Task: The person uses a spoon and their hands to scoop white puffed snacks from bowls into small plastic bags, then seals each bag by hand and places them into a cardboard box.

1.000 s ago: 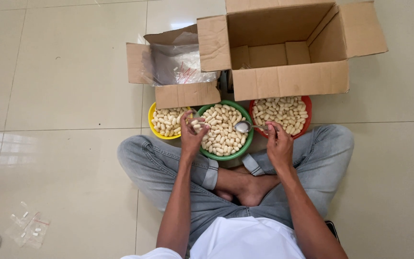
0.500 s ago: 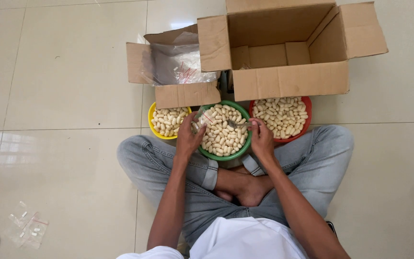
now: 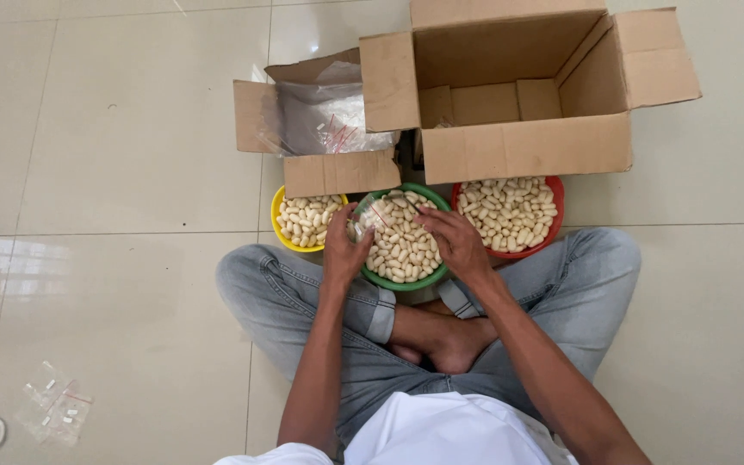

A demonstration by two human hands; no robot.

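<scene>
Far left on the floor point(image 3: 114, 172) lies a loose clear bag point(image 3: 55, 412), well away from you. Next comes the small box point(image 3: 316, 129) stuffed with plastic bags, and just below it the yellow bowl point(image 3: 279, 207) of pale capsules. Your left hand point(image 3: 344, 252) sits at the green bowl point(image 3: 402, 283), fingers curled around a small clear bag point(image 3: 370, 215) held over the capsules point(image 3: 406, 250). Your right hand point(image 3: 456, 244) rests on that same heap, fingers bent and narrow; whether they pinch anything, I cannot tell. Right of that, the red bowl point(image 3: 553, 207) sits full, under the front wall of the big open box point(image 3: 518, 95).

Watch it here: that bag mouth looks floppy, so I'd judge capsules could slide past it onto the floor. Your knees crowd all three bowls, and a shifted leg could tip one.
</scene>
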